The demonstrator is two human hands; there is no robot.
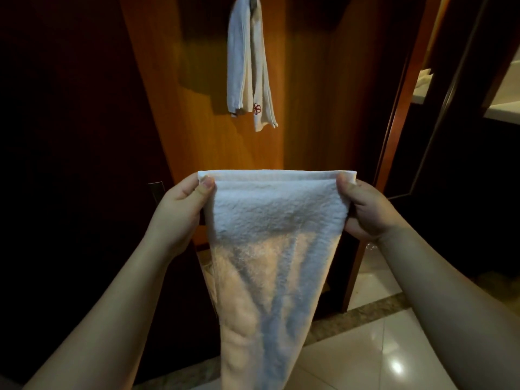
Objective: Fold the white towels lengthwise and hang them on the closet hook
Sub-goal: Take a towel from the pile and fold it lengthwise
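White towels point(274, 235): two; hands point(180, 209): two

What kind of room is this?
Probably a hotel room's closet area. A white towel with a red embroidered logo hangs on a hook against a wood closet panel, above a shiny tiled floor, with what looks like a bathroom counter nearby.

White towel point(277, 220) pinched between left hand point(180, 209) and right hand point(365, 209): looped terry cloth, matt, nubby, flat-woven hem. Beyond hands, hanging towel point(247, 66): same cloth, red embroidery. Closet panel point(197, 108): polished wood. Below right hand, floor tiles point(380, 356): glossy.
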